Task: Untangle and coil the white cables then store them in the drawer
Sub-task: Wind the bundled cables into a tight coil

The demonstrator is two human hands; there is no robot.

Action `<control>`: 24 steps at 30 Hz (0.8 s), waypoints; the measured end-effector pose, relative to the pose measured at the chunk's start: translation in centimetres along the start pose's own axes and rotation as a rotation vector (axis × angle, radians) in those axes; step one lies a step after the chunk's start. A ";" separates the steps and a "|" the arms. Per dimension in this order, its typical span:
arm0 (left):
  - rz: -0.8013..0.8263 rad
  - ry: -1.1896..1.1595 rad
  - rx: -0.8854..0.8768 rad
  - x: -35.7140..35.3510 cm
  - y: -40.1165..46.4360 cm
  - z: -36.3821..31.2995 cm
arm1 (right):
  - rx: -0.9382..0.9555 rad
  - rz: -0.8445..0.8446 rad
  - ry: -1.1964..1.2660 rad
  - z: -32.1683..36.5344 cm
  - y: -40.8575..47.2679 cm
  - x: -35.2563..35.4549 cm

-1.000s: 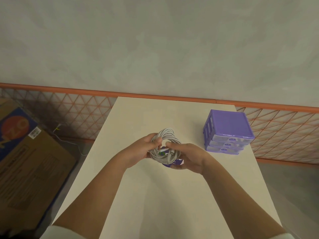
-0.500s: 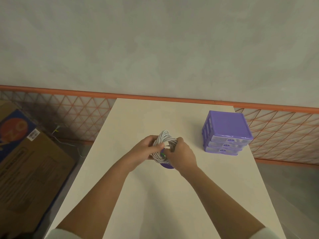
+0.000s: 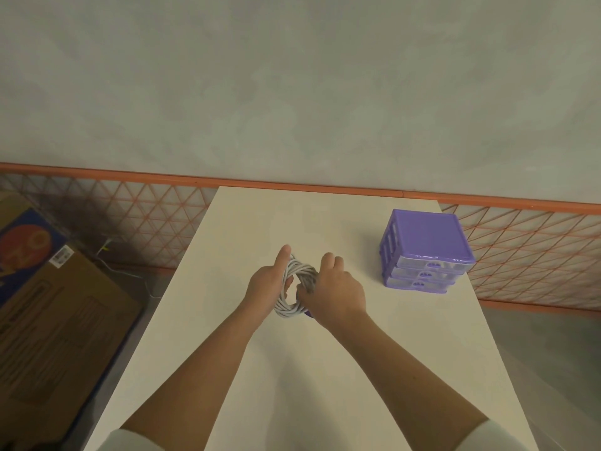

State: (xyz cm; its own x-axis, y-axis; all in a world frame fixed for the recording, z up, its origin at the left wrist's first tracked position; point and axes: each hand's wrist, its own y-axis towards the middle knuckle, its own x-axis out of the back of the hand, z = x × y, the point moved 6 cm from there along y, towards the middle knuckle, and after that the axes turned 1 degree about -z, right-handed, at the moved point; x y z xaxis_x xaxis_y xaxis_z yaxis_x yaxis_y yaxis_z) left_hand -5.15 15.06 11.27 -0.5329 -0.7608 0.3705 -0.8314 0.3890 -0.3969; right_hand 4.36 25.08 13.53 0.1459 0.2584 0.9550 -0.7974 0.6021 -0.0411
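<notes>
A coil of white cable forms a round ring over the middle of the cream table. My left hand grips the ring's left side, index finger pointing up. My right hand grips its right side from above, fingers curled around the strands. A small purple bit shows under the right hand. The purple drawer unit with three shut pale drawers stands at the table's right, apart from the hands.
A cardboard box sits on the floor left of the table. An orange lattice fence runs behind the table under a grey wall. A thin white wire lies on the floor.
Both hands shifted on the coil: the right hand rolled over its right side, the left index finger straightened upward. The ring now faces me more openly.
</notes>
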 end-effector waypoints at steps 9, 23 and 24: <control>-0.091 0.095 -0.030 0.0 0.9 0.2 | 0.158 0.244 -0.317 1.9 0.7 -1.2; -0.177 -0.131 0.075 0.4 1.3 0.7 | 0.264 0.251 -0.524 3.4 -1.3 -0.1; -0.180 -0.134 0.075 0.4 1.2 0.6 | 0.266 0.252 -0.524 3.4 -1.3 -0.1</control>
State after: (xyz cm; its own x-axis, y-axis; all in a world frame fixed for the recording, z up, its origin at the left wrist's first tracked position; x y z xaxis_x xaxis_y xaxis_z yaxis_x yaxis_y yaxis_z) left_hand -6.26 14.93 10.40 -0.3472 -0.8786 0.3279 -0.8942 0.2048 -0.3981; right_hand 3.40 21.74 14.46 -0.3170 -0.0764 0.9454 -0.8979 0.3451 -0.2732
